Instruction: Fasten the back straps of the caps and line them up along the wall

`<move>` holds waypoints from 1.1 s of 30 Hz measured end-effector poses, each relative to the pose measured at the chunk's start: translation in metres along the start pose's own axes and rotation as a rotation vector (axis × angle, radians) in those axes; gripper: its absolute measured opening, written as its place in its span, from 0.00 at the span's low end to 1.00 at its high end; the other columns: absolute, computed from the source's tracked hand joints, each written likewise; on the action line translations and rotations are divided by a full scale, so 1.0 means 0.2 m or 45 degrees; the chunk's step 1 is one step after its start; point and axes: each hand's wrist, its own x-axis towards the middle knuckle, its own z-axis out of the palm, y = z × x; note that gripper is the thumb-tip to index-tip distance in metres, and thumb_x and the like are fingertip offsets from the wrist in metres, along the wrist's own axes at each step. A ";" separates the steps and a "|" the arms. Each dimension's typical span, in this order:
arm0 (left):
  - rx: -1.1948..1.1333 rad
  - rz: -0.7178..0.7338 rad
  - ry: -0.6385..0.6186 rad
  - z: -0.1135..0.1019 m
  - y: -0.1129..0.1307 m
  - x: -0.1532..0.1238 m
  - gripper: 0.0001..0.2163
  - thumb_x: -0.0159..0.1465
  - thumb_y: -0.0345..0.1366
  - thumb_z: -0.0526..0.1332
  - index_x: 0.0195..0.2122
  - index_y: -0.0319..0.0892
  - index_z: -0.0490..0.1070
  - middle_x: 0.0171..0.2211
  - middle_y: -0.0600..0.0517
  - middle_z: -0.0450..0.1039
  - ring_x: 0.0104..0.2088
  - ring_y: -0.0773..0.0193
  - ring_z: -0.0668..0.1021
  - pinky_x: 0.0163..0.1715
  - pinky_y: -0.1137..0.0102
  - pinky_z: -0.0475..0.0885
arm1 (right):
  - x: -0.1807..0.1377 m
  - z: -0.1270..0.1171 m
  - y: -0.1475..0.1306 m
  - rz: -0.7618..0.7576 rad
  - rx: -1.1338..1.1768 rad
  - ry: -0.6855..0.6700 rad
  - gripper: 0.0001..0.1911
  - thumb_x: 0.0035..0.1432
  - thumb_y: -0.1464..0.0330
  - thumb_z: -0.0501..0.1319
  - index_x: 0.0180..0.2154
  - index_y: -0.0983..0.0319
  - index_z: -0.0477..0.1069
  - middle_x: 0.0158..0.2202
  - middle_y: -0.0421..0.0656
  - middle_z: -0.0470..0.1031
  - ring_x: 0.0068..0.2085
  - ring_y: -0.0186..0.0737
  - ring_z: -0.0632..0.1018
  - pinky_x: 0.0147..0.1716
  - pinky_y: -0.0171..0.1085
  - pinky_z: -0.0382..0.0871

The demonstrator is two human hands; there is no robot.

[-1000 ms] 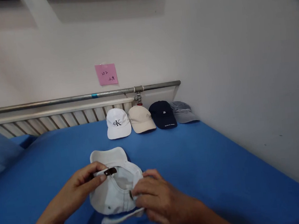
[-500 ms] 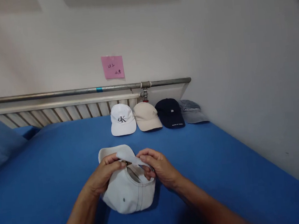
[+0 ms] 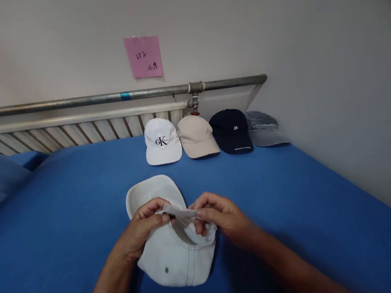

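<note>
A pale, near-white baseball cap lies on the blue bed cover, its brim pointing away from me and its back opening toward me. Its light adjusting strap stretches across that opening between my hands. My left hand pinches the strap's left end, where a small dark buckle partly shows beside the thumb. With thumb and fingers, my right hand grips the strap's right part; some of its fingers curl inside the opening.
Along the back stand a white cap, a beige cap, a navy cap and a grey cap. Behind them run a metal pipe and a radiator. A pink note hangs on the wall.
The view has tilted down and come nearer. My right hand has pulled the strap lower and flatter across the opening; both hands keep hold of it.
</note>
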 end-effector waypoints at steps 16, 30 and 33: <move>0.075 -0.015 -0.049 0.00 0.00 0.01 0.07 0.56 0.34 0.67 0.34 0.42 0.72 0.30 0.54 0.74 0.31 0.67 0.74 0.34 0.73 0.67 | 0.01 0.00 0.00 0.156 0.284 0.075 0.10 0.50 0.65 0.62 0.35 0.63 0.71 0.19 0.33 0.64 0.15 0.23 0.58 0.12 0.27 0.48; -0.041 -0.079 -0.120 -0.02 -0.01 -0.01 0.07 0.54 0.34 0.69 0.32 0.41 0.74 0.27 0.55 0.74 0.24 0.72 0.72 0.25 0.78 0.65 | 0.05 0.02 0.08 0.315 0.341 0.022 0.13 0.50 0.63 0.66 0.36 0.62 0.70 0.21 0.32 0.65 0.15 0.21 0.55 0.13 0.26 0.45; -0.073 -0.067 -0.135 -0.02 -0.01 -0.01 0.06 0.54 0.34 0.69 0.33 0.40 0.75 0.28 0.54 0.75 0.26 0.71 0.74 0.27 0.78 0.66 | 0.06 0.02 0.09 0.379 0.384 0.043 0.12 0.49 0.63 0.66 0.35 0.62 0.70 0.18 0.30 0.62 0.14 0.21 0.53 0.12 0.26 0.43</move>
